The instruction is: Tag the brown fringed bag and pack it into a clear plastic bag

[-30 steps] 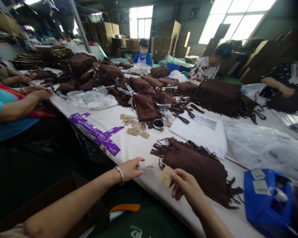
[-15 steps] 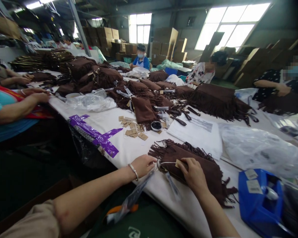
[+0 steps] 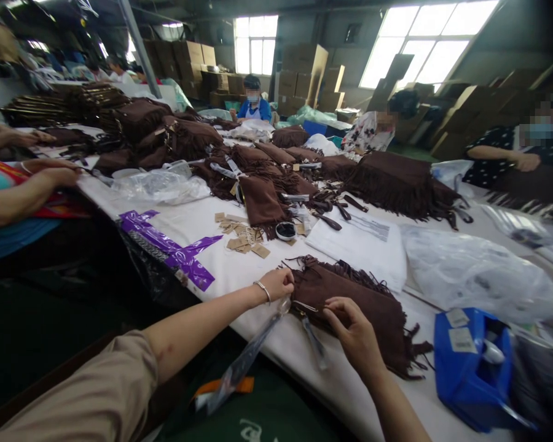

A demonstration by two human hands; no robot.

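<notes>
Nearest bag (image 3: 350, 307) being borne by table (image 3: 230, 276); loose tags (image 3: 247, 240) and dish (image 3: 286, 231) being placed behind-left of it, flat sheets (image 3: 357, 242) behind, plastic sheeting (image 3: 474, 270) behind-right, holder (image 3: 470, 368) being stood right.

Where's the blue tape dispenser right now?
In the head view, the blue dispenser sits at the lower right, on the white table, right of the fringed brown bag and just below the clear plastic bags.

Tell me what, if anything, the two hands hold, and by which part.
The right hand seems to pinch a white string near one end. What the left hand holds cannot be told.
</notes>
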